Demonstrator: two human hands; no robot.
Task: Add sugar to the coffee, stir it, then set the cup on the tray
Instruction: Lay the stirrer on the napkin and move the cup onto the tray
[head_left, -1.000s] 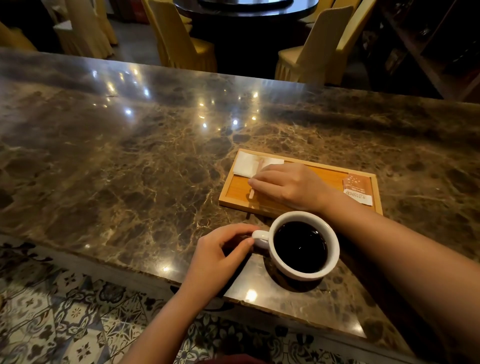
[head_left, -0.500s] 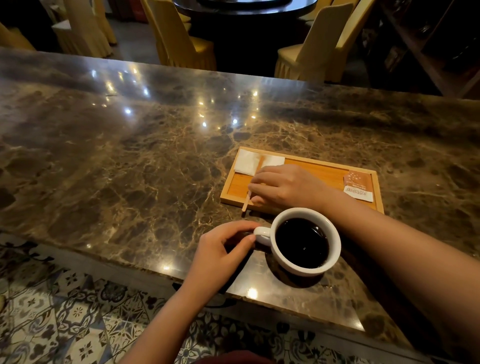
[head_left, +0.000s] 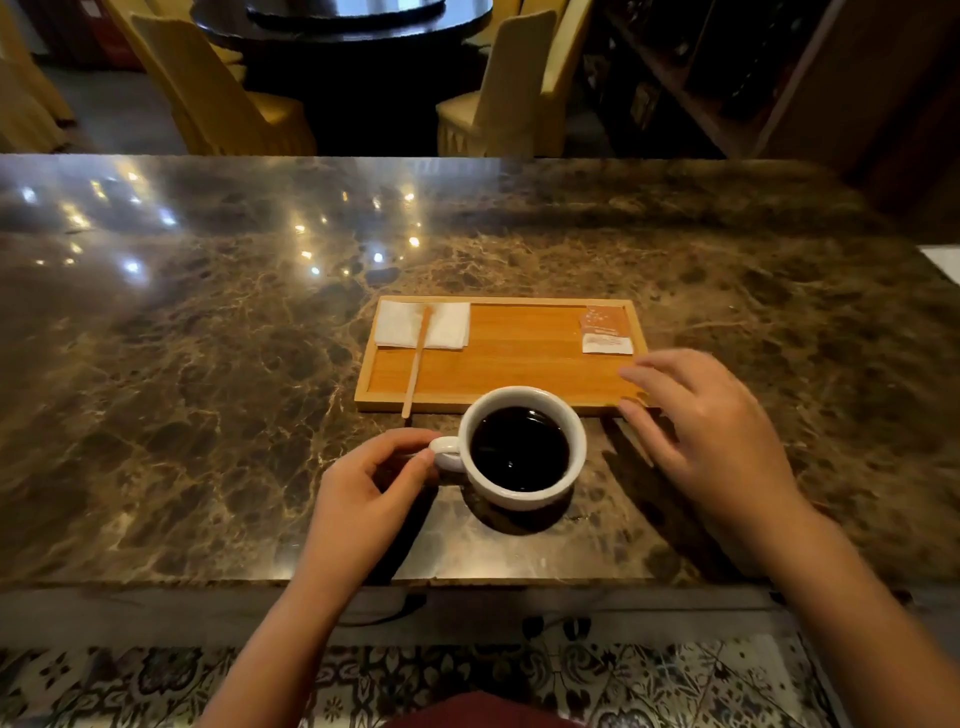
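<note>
On the marble counter (head_left: 208, 364), at the left of the working area, the left hand (head_left: 363, 499) is set against the handle of the white cup (head_left: 524, 447), thumb and forefinger pinched on the loop, so the cup is grasped there; the cup stands on the counter just in front of the wooden tray (head_left: 498, 402), not on it, and is filled with dark coffee; beyond it, at the tray's left end, a folded napkin (head_left: 441, 325) is laid flat, and a wooden stirrer (head_left: 418, 358) lies across it with its near end projecting over the tray's front rim; at the tray's far right corner the sugar packet (head_left: 605, 330) is seen, apparently unopened; further right, the right hand (head_left: 711, 431) is spread with fingers loose beside the tray's right front corner, nothing being held in it, though whether the fingertips touch the rim cannot be told

The task is judged to be at the sugar step, since nothing on the tray looks used; the next move is expected to call for the packet to be reached by the empty right hand, pinched at an edge and lifted clear; tearing it will probably need both hands, so the cup handle may have to be released
</note>
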